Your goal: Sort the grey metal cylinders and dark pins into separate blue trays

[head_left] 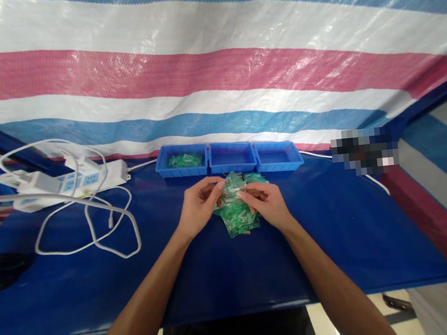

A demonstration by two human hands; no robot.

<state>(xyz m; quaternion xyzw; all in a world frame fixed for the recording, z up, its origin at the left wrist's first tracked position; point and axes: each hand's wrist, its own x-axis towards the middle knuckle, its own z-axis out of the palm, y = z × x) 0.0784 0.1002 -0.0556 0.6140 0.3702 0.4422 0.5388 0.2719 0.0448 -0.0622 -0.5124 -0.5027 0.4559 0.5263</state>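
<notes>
My left hand [202, 204] and my right hand [267, 201] face each other over the middle of the blue table. Between them is a small clear green-tinted plastic packet [233, 185], pinched at its left side by my left thumb and fingers and at its right by my right ones. What lies inside the packet is too small to name. Under and around my fingers lies a pile of green packets [239, 218] with small silvery pieces in them. My hands hide part of this pile.
Three joined blue bins [232, 167] stand behind the pile; the left one holds green packets [185, 160]. A white power strip [86, 179] and looped white cable [87, 222] lie at left. A dark object [4, 270] sits at the left edge. Striped sheeting [214, 68] hangs behind.
</notes>
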